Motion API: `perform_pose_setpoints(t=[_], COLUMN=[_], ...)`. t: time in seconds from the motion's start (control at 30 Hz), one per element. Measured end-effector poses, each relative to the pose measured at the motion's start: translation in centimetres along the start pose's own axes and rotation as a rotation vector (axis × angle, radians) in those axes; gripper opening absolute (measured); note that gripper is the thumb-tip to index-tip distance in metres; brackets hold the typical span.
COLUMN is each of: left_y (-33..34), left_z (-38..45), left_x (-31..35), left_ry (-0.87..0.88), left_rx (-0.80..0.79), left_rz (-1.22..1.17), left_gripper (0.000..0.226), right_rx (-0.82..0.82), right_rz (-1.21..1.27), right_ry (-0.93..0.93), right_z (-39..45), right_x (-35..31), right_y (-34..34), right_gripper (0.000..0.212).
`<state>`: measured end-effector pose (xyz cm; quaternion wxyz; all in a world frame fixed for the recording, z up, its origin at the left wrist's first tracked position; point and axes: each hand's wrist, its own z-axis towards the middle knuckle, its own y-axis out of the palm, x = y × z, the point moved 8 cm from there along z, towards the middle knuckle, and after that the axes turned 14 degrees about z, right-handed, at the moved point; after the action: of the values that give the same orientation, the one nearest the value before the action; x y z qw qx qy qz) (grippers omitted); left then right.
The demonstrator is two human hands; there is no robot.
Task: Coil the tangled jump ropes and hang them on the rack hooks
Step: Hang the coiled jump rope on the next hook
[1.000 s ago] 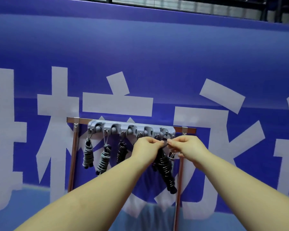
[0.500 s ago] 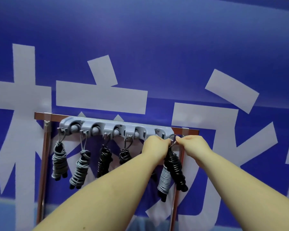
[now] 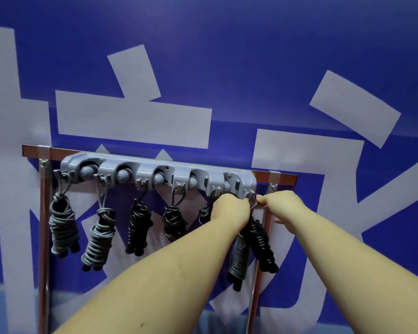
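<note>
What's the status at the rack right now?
Both hands, left hand and right hand, pinch a rope loop at the end hook. Coiled bundle hangs below. Nothing blocking.

Sports hall or school gym storage spot. Big blue banner wall (image 3: 227, 56) with huge white block characters (image 3: 133, 119) fills the view from 9 to 3 o'clock. In front, a metal frame rack (image 3: 44, 237) carries a grey plastic hook strip (image 3: 159, 172) at 12 o'clock, with coiled jump ropes (image 3: 63, 227) hanging in a row, grey and black. Pale blue band low at 6 o'clock.
</note>
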<state>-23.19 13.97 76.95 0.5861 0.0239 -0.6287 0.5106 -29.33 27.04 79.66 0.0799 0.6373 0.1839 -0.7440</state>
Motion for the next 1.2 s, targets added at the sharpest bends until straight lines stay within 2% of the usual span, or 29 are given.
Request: perform_pose_setpoints(t=[0.1, 0.2, 0.33, 0.4, 0.53, 0.6, 0.67, 0.73, 0.83, 0.9, 1.07, 1.2], left_y=[0.1, 0.1, 0.2, -0.1, 0.0, -0.1, -0.2, -0.3, -1.1, -2.2, -6.6, -9.8], left_z=[0.1, 0.3, 0.3, 0.0, -0.2, -0.6, -1.0, -1.5, -2.8, -4.2, -8.9, -13.3], left_x=[-0.3, -0.3, -0.3, -0.4, -0.8, -0.7, -0.4, 0.0, 0.7, 1.2, 2.7, 3.9], left_ry=[-0.023, -0.025, -0.006, -0.007, 0.002, 0.021, 0.062, 0.107, 0.171, 0.204, 0.394, 0.583], left_rx=[-0.013, -0.033, -0.053, -0.039, -0.017, -0.022, -0.055, -0.107, -0.161, -0.172, -0.122, -0.109], left_rz=[-0.028, -0.034, -0.071, -0.052, -0.040, -0.030, -0.006, 0.056, 0.225, 0.361, 0.740, 0.977], left_gripper=[0.027, 0.022, 0.029, 0.021, 0.025, 0.032, 0.028, 0.024, 0.024, 0.034, 0.045, 0.046], right_rx=[-0.006, 0.033, 0.004, 0.006, 0.012, 0.000, -0.005, 0.011, 0.032, -0.021, -0.196, -0.290], right_rz=[0.018, 0.033, 0.084, 0.103, 0.078, 0.008, -0.046, -0.141, -0.305, -0.440, -1.013, -1.151], right_ry=[0.023, 0.055, 0.090, 0.100, 0.063, 0.012, -0.028, -0.074, -0.172, -0.213, -0.348, -0.399], right_z=[0.0, -0.2, -0.2, -0.1, 0.0, -0.1, -0.4, -1.1, -3.0, -4.8, -10.0, -14.4], right_x=[0.6, 0.8, 1.1, 1.6, 1.9, 1.5, 1.2, 0.7, -1.1, -2.3, -4.9, -6.4], right_y=[0.5, 0.4, 0.8, 0.9, 1.0, 1.1, 1.1, 0.9, 0.4, 0.6, 2.4, 4.1], right_gripper=[0.013, 0.017, 0.015, 0.014, 0.025, 0.025, 0.023, 0.019, 0.027, 0.034, 0.066, 0.082])
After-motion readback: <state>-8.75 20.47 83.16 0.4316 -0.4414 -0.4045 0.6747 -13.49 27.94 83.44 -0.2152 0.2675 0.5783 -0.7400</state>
